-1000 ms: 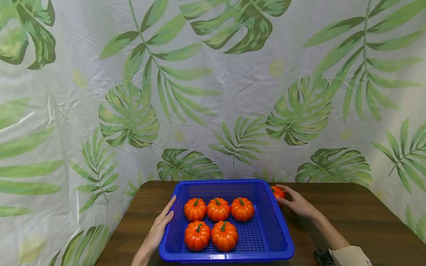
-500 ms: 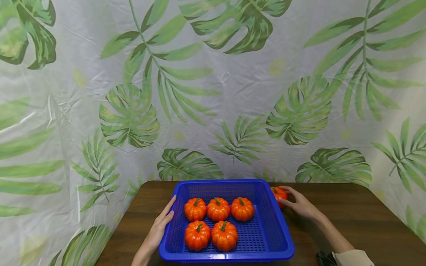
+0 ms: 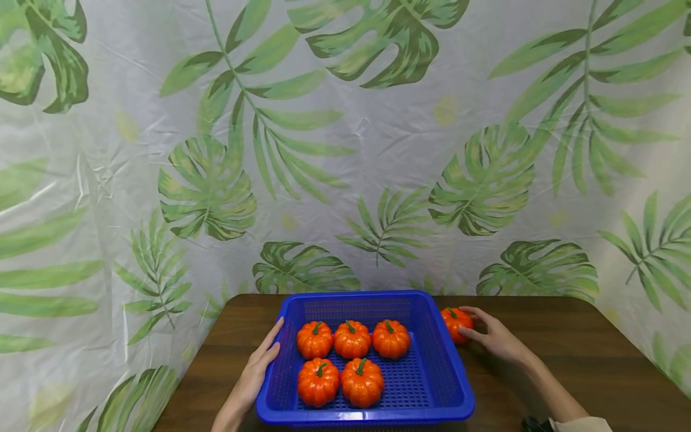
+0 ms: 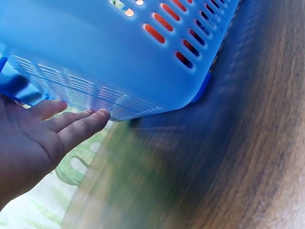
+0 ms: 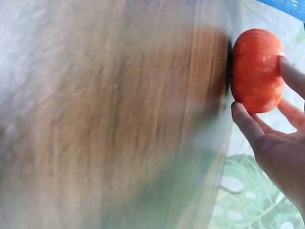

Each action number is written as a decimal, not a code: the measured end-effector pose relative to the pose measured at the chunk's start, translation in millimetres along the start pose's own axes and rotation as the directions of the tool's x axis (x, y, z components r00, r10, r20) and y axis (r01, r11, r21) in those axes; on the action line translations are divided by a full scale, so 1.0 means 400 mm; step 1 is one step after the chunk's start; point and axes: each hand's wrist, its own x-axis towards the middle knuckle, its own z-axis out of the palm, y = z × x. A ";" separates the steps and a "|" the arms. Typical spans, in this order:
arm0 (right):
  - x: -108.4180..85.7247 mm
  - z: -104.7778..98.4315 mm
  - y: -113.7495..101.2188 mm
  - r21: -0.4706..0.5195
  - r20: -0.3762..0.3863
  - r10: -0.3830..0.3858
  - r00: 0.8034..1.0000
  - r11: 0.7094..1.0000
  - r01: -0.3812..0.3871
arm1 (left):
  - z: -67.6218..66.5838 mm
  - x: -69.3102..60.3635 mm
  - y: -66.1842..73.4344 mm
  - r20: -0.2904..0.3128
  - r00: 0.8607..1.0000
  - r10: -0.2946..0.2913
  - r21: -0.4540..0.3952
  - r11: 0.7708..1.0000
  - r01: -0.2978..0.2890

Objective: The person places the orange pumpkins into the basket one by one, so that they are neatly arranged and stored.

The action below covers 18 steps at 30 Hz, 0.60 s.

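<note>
My left hand (image 3: 255, 372) lies against the left side of a blue plastic basket (image 3: 367, 415), its fingers fairly straight. From the left wrist, those fingers (image 4: 83, 131) touch the slotted outer wall. Just beyond the basket's right side, my right hand (image 3: 499, 341) holds a small orange pumpkin (image 3: 455, 324) with a green stem. The right wrist view shows thumb and fingers around this pumpkin (image 5: 257, 71), close to the tabletop; whether it touches the wood I cannot tell. Inside the basket sit several similar pumpkins (image 3: 352, 339), three behind and two in front.
A dark brown wooden table (image 3: 545, 342) carries the basket. Behind it hangs a pale leaf-patterned sheet (image 3: 345, 150). Within the basket, bare slotted floor (image 3: 407, 384) shows at the front right.
My right hand has drawn the pumpkin slightly right and toward me, so more of it shows beside the basket. The left hand and basket stay in place.
</note>
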 end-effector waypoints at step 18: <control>-0.038 -0.040 -0.021 0.005 -0.064 0.009 0.998 1.000 -0.009 | -0.004 0.000 -0.002 0.025 1.000 0.008 -0.001 1.000 -0.008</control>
